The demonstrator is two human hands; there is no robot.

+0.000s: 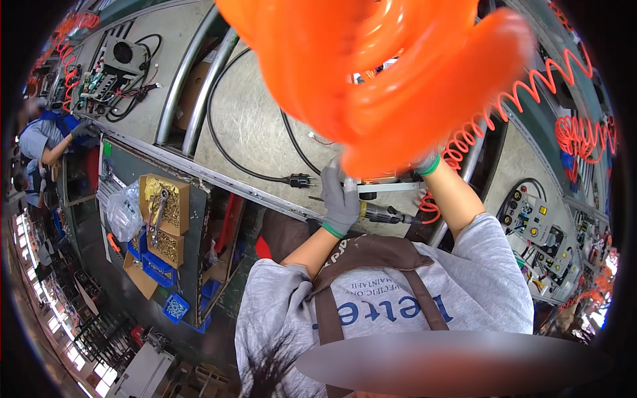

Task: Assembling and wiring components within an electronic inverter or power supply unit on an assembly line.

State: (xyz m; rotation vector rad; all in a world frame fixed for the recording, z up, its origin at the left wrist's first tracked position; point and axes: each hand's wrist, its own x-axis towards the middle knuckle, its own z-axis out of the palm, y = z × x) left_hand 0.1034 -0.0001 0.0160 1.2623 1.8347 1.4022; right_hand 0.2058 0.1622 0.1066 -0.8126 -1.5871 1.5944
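My left hand point(341, 202), in a grey glove with a green cuff, is over the near edge of the bench, its back toward me and fingers stretched out. Its thumb is close to the end of a pale metal strip point(391, 188). Beneath this hand runs an air screwdriver point(383, 213), its thin bit poking out on the left; I cannot tell if the palm touches it. An orange coiled hose point(411, 86), large and blurred, hangs in front and hides much of the work. Behind it, only the gloved wrist of my right hand point(428, 164) shows; its fingers are hidden.
A black cable with a plug point(300, 180) lies on the bench point(249, 126), beside metal rollers point(199, 99). To the left, a side table holds boxes of brass screws point(171, 212), a wrench point(158, 215) and blue bins point(158, 268). Partly built units point(539, 219) stand right. Another person point(50, 142) works far left.
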